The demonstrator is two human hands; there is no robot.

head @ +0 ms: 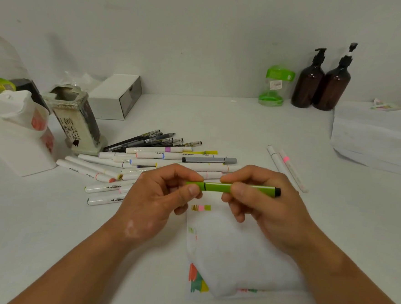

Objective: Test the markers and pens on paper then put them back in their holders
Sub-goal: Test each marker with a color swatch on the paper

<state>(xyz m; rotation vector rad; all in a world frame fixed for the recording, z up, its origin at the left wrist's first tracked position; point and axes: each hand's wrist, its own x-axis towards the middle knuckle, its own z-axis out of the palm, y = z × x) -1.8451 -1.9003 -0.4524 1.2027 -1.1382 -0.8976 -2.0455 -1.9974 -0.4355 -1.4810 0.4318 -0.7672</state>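
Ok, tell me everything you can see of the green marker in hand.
The green marker is lime green, plastic by its look, with a black end plug on the right and a dark seam where cap meets barrel. It lies level above the paper. The left hand pinches the cap end; the right hand grips the barrel.

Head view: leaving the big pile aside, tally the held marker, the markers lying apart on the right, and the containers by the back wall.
Green marker, held: 1
White markers lying apart: 2
Brown pump bottles: 2
Green clear container: 1
Total: 6
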